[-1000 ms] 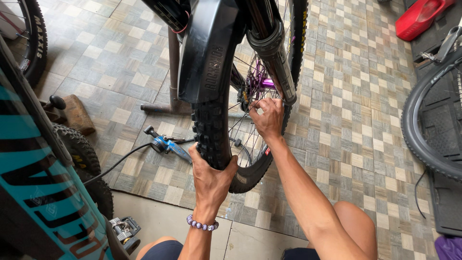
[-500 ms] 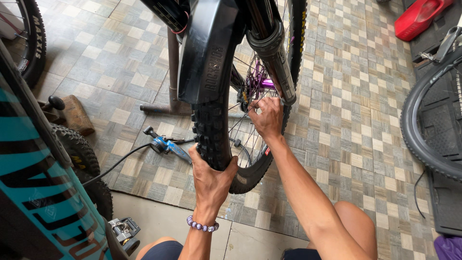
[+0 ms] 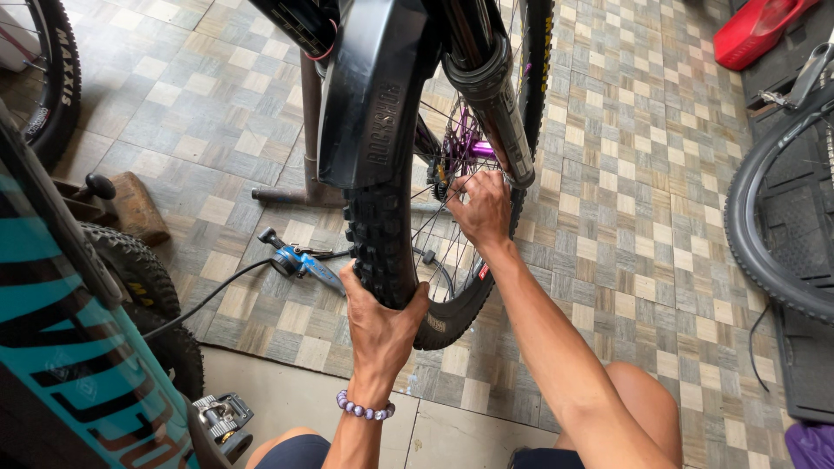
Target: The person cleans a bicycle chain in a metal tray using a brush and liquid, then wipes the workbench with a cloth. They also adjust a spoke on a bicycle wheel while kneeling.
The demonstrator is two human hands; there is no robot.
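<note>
A bicycle front wheel with a knobby black tyre (image 3: 382, 234) hangs in a black suspension fork (image 3: 497, 113) under a black mudguard (image 3: 369, 95). My left hand (image 3: 378, 321), with a bead bracelet on the wrist, grips the tyre's lower tread from below. My right hand (image 3: 479, 208) reaches in from the right side, fingers at the spokes just below the purple hub (image 3: 465, 148) and the fork's lower leg. What its fingertips pinch is hidden.
A blue air tool with a black hose (image 3: 300, 260) lies on the checkered tile floor left of the wheel. A teal bike frame (image 3: 69, 347) and pedal (image 3: 221, 417) fill the near left. Another wheel (image 3: 764, 226) stands at right, a red container (image 3: 756, 30) far right.
</note>
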